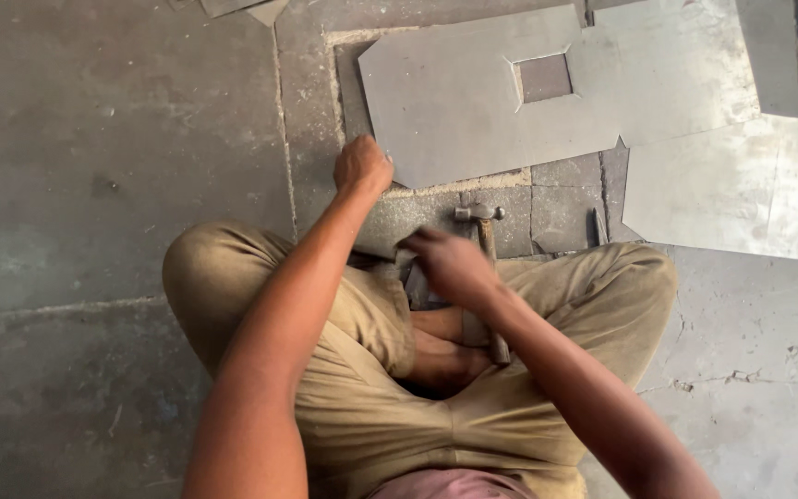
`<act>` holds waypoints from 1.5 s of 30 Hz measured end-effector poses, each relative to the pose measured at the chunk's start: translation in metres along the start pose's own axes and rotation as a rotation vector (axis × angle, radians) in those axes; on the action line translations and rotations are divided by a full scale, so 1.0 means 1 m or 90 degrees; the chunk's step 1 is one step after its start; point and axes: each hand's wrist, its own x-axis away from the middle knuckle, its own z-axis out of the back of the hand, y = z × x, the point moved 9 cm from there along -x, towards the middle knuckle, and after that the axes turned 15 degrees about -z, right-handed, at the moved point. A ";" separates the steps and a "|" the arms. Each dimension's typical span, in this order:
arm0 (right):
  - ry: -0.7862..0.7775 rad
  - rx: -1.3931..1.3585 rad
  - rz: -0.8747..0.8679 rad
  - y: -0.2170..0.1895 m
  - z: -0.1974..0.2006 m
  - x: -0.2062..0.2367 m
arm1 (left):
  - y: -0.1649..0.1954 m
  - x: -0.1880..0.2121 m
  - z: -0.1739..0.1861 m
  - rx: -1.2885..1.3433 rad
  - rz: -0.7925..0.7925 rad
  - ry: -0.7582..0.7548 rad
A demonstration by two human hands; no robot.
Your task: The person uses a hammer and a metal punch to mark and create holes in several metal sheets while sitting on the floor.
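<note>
Head view: seated cross-legged on stone floor [94,166], khaki trousers [362,407] filling the lower frame. Left hand [362,166] curled into a fist at the near corner of a grey metal sheet [454,102], apparently gripping its edge. Sheet lying flat on the floor ahead, with a square cut-out [545,78] near its middle. Right hand [453,263] blurred above the lap, fingers bent inward; cannot tell whether anything is held. Hammer [485,231] just beside that hand, metal head on the floor, wooden handle running back over the legs. Second, paler sheet [741,185] lying to the right, a small dark tool [597,226] near its edge.
</note>
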 end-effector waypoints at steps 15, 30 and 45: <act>-0.146 -0.198 -0.058 0.019 -0.032 -0.002 | 0.013 -0.031 0.057 0.439 0.098 0.219; 0.260 -0.431 -0.143 0.045 0.013 -0.153 | 0.022 -0.029 0.083 0.552 0.046 0.311; 0.207 -0.198 -0.312 0.119 0.051 -0.011 | -0.046 -0.038 0.033 0.135 0.083 0.251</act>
